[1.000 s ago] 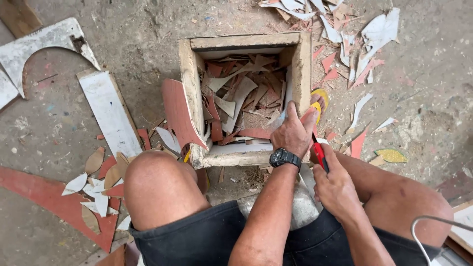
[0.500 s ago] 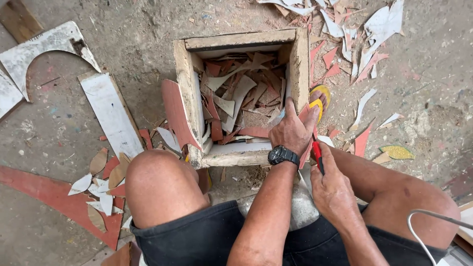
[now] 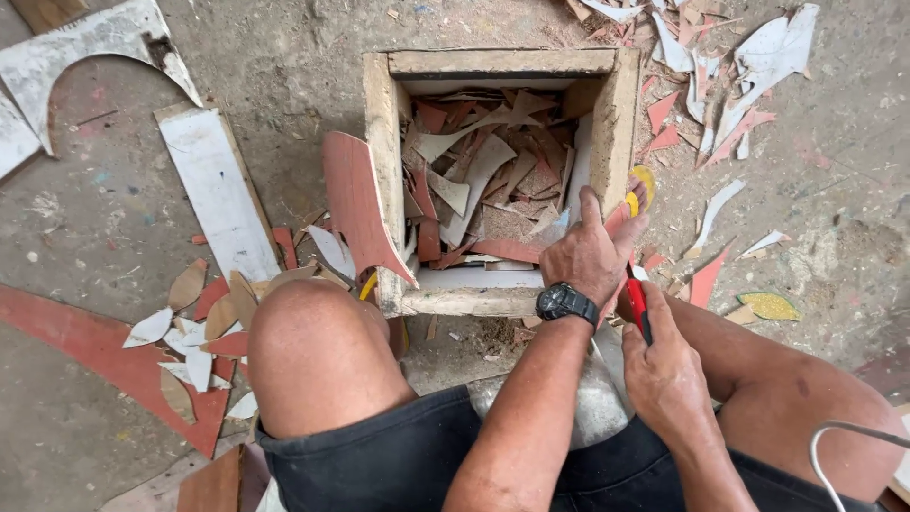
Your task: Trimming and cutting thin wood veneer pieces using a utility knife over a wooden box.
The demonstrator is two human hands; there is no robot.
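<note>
Head view, looking down on a seated person with bare knees. The left hand, wearing a black wristwatch, rests at the near right corner of an open wooden box; its fingers are closed around a thin reddish-pink shard, the index finger pointing toward the far side. The right hand, just near and right of the left, grips a red-handled cutting tool whose tip meets the shard; whether the tool's blades are apart cannot be told. The box stands on the concrete floor and is filled with red, beige and white offcuts. A curved red piece leans against the box's left wall. A long white strip lies farther left, with small leaf-shaped scraps near it. More scraps are scattered at far right, and a yellow piece lies at right.
</note>
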